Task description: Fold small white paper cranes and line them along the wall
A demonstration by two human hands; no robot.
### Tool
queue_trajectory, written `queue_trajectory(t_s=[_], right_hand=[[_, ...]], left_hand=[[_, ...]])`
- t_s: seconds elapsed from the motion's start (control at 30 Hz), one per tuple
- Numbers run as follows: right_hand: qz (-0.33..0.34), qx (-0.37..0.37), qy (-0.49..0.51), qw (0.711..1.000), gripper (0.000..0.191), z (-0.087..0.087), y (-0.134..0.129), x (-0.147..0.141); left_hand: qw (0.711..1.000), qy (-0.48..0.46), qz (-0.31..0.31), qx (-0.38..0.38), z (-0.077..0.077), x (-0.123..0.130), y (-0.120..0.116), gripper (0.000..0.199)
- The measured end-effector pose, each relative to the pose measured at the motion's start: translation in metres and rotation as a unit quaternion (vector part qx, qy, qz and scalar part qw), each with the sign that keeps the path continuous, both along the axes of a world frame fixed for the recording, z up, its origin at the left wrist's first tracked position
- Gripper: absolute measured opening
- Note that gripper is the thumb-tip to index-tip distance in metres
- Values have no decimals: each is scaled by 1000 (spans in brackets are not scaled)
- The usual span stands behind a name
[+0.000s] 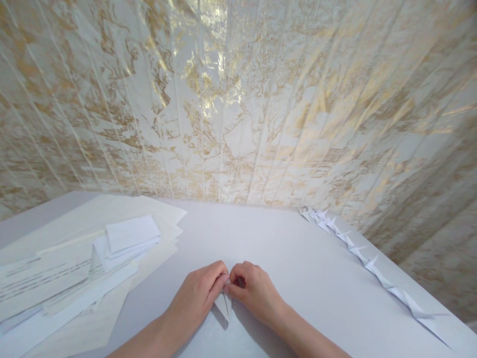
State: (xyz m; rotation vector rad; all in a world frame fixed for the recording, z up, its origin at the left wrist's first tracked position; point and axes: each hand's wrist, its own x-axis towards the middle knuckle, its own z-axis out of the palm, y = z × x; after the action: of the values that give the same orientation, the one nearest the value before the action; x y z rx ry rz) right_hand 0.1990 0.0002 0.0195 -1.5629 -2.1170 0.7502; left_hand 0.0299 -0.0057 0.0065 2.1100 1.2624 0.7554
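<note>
Near the front middle of the white table, a small folded white paper (224, 307) points downward between both hands. My left hand (206, 286) pinches its upper part from the left, thumb and fingers pressed together. From the right, my right hand (254, 289) grips the paper's upper edge between thumb and curled fingers. The fingertips of the two hands nearly touch, and they hide the top of the folded paper.
Loose paper sheets (156, 258) and printed strips (48, 281) lie at the left, with folded white pieces (132, 232) on top. A row of folded paper shapes (376, 271) lines the table's right edge. Behind the table (276, 238) hangs a gold-patterned curtain (238, 99).
</note>
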Motion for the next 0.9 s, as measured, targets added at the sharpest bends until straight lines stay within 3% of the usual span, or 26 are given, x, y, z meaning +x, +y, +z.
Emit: queue_trajectory(t_s=[0.47, 0.53, 0.6, 0.67, 0.77, 0.9], right_hand=[[46, 11, 59, 997, 23, -2, -3, 5], [28, 12, 79, 996, 17, -4, -2, 7], [-4, 18, 118, 993, 11, -5, 0, 9], [-36, 33, 186, 981, 12, -5, 1, 11], [-48, 63, 265, 961, 17, -6, 0, 11], [-37, 81, 262, 961, 14, -11, -2, 6]], left_hand=[[999, -33, -2, -8, 0, -1, -5, 25], [998, -62, 19, -4, -2, -1, -7, 15], [990, -119, 62, -39, -2, 0, -10, 25], [969, -197, 84, -121, -1, 2, -13, 41], [911, -306, 39, -274, 6, 8, -16, 50], [825, -399, 10, -401, 11, 17, -19, 59]])
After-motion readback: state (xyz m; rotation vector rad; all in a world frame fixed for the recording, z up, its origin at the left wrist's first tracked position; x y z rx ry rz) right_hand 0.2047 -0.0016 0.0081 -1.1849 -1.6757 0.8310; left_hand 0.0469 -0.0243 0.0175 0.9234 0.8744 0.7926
